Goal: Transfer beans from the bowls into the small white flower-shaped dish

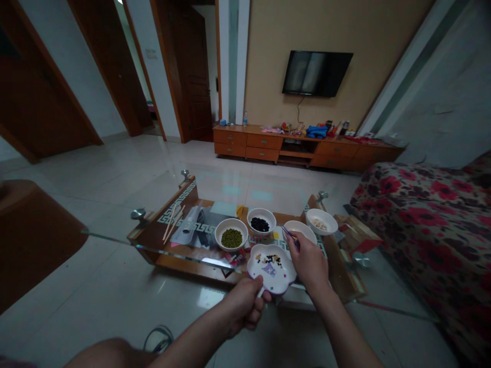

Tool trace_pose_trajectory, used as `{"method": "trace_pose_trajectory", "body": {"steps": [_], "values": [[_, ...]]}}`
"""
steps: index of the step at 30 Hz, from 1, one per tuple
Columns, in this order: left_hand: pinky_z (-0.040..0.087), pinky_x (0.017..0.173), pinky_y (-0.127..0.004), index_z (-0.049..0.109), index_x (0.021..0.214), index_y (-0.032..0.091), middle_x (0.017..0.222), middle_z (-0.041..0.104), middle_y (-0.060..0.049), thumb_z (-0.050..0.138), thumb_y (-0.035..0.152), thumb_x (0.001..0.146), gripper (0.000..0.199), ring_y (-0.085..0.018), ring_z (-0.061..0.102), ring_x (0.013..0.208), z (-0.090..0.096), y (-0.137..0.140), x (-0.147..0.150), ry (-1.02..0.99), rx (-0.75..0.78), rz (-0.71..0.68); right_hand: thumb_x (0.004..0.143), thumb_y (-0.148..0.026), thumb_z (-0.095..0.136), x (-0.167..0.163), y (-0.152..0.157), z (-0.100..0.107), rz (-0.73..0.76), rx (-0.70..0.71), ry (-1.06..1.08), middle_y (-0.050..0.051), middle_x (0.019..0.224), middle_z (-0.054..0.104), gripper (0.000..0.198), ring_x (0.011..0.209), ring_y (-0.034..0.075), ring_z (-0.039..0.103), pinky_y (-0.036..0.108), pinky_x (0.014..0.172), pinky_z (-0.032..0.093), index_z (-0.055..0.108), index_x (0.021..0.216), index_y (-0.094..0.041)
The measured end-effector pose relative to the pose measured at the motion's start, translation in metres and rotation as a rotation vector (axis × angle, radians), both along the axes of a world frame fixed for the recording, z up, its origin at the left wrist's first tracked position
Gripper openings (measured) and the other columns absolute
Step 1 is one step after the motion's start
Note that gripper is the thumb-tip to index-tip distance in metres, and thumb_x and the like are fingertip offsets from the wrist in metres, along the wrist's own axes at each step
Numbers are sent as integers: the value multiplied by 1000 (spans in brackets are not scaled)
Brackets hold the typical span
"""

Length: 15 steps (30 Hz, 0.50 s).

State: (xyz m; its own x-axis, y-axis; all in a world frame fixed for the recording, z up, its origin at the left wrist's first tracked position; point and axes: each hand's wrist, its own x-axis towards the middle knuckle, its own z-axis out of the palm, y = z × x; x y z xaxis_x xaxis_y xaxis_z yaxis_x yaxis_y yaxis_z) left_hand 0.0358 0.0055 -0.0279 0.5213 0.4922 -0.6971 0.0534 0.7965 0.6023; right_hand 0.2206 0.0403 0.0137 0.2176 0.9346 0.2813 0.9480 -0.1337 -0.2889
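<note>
My left hand (249,302) is closed around the short handle of a white flower-shaped plate (282,286) with a purple cartoon figure on it. Black and yellowish beans (272,259) lie scattered over the plate's upper half. In my right hand (310,259) is a pair of slim tweezers (288,233), the tips pointing up and left over a white bowl (303,226). That bowl's contents are mostly hidden by the hand. Left of it stand a bowl of black beans (260,224) and a bowl of green mung beans (232,238). A bowl with pale pieces (319,224) stands at the right.
The bowls stand on a glass-topped coffee table (153,245). Chopsticks (173,224) and a clear plastic sheet (190,225) lie at its left. A cardboard box (358,235) is near the right end, beside a flowered sofa (418,214). A TV cabinet (264,145) stands across the room.
</note>
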Motion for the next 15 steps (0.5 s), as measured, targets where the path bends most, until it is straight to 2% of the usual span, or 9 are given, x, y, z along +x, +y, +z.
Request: {"method": "trace_pose_trajectory", "body": {"steps": [3, 6, 10, 15], "values": [[4, 41, -23, 48, 77, 20, 46, 22, 11, 16, 50, 97, 49, -5, 9, 33, 6, 2, -3, -37, -77, -21, 94, -40, 36, -1, -3, 0, -2, 13, -11, 7, 95, 72, 36, 82, 19, 66, 26, 63, 37, 62, 113, -25], [4, 42, -23, 47, 76, 20, 47, 21, 12, 19, 53, 96, 48, -5, 8, 34, 7, 4, -5, -36, -86, -17, 94, -41, 36, -4, -3, 0, 10, 13, -9, 6, 94, 72, 35, 80, 19, 65, 26, 62, 37, 63, 111, -25], [3, 42, -23, 48, 76, 20, 47, 21, 12, 25, 58, 93, 47, -4, 7, 35, 3, 6, -7, -37, -109, -14, 94, -42, 36, -7, -2, -2, 11, 6, -12, 6, 95, 72, 37, 79, 18, 65, 26, 61, 37, 64, 110, -24], [2, 41, -23, 46, 69, 21, 43, 18, 11, 25, 53, 91, 44, -6, 6, 33, -6, 7, -8, -73, -162, 17, 93, -42, 38, -7, -4, -2, -10, 32, -7, 6, 96, 72, 36, 77, 18, 66, 26, 60, 36, 65, 110, -25]]}}
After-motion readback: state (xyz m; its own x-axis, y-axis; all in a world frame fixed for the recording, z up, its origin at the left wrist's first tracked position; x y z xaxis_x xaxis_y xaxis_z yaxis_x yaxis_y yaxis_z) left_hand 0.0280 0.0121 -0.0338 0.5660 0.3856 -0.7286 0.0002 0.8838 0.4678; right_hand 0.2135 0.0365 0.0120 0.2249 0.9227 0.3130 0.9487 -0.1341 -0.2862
